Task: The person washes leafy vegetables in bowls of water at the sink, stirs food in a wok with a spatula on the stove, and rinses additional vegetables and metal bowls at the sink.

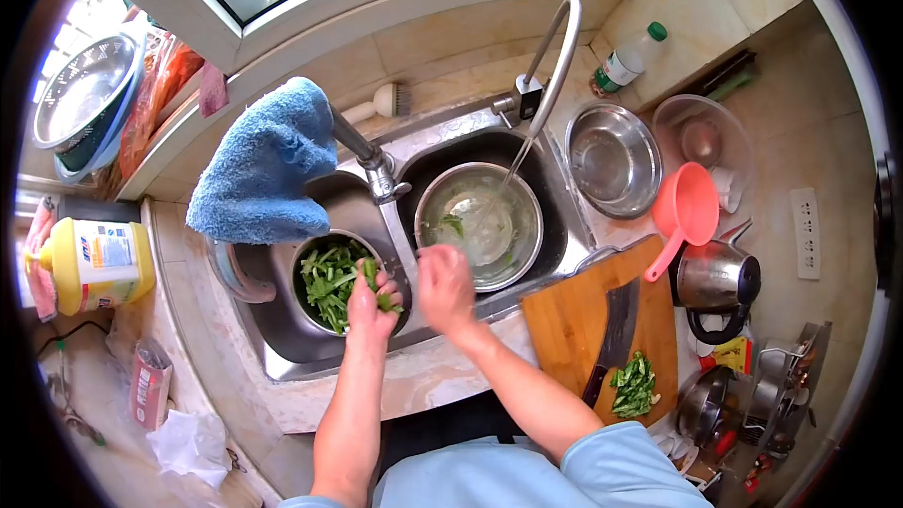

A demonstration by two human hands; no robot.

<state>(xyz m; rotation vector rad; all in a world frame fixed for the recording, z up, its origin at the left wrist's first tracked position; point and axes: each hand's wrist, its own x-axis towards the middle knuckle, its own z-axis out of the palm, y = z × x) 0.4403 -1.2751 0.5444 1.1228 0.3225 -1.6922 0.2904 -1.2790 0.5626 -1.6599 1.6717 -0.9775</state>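
Observation:
My left hand (372, 306) is closed around some cut green vegetable pieces (370, 269), a few poking out past the fingers. It is at the right side of a metal pot (301, 284) in the left basin, which holds many more chopped greens (331, 293). My right hand (446, 284) is smeared by motion near the front left rim of a metal bowl (538, 235) in the right basin; what its fingers do is unclear. Water from a curved spout (570, 38) runs into that bowl, where a few green bits (453, 224) float.
A blue towel (268, 165) hangs over the faucet (376, 169). To the right, a cutting board (564, 315) bears a knife (618, 329) and chopped greens (635, 384). Beyond it are a pink ladle (691, 207), a kettle (710, 277) and a steel basin (613, 160).

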